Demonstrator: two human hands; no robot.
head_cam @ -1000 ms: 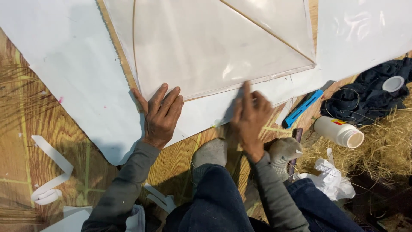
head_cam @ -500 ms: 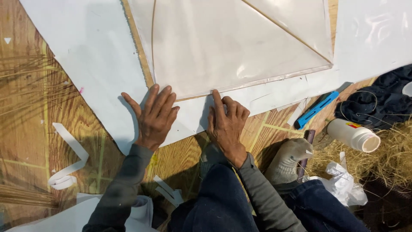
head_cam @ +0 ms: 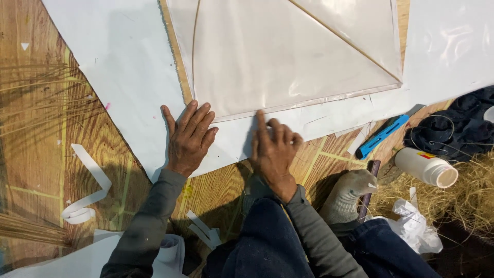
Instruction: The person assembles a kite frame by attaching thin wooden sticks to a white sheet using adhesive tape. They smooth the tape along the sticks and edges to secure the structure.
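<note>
A large translucent kite sheet (head_cam: pixel 288 56) with thin stick spars lies on white paper (head_cam: pixel 118 87) spread over the wood-pattern floor. My left hand (head_cam: pixel 189 138) rests flat, fingers spread, on the paper at the kite's lower left corner. My right hand (head_cam: pixel 272 152) sits just to its right, forefinger stretched out and pressing the folded lower edge of the kite, the other fingers curled. Neither hand holds anything.
A blue utility knife (head_cam: pixel 382 136) lies right of my hands, with a white bottle (head_cam: pixel 426 167) on its side beyond it. Dark cloth (head_cam: pixel 458 128), straw (head_cam: pixel 473 201), crumpled plastic (head_cam: pixel 411 226) and my grey-socked foot (head_cam: pixel 346 198) fill the lower right. Paper strips (head_cam: pixel 87 190) curl at left.
My right hand has slid left along the kite's lower edge, closer to my left hand. The view has shifted so the kite and paper sit further right.
</note>
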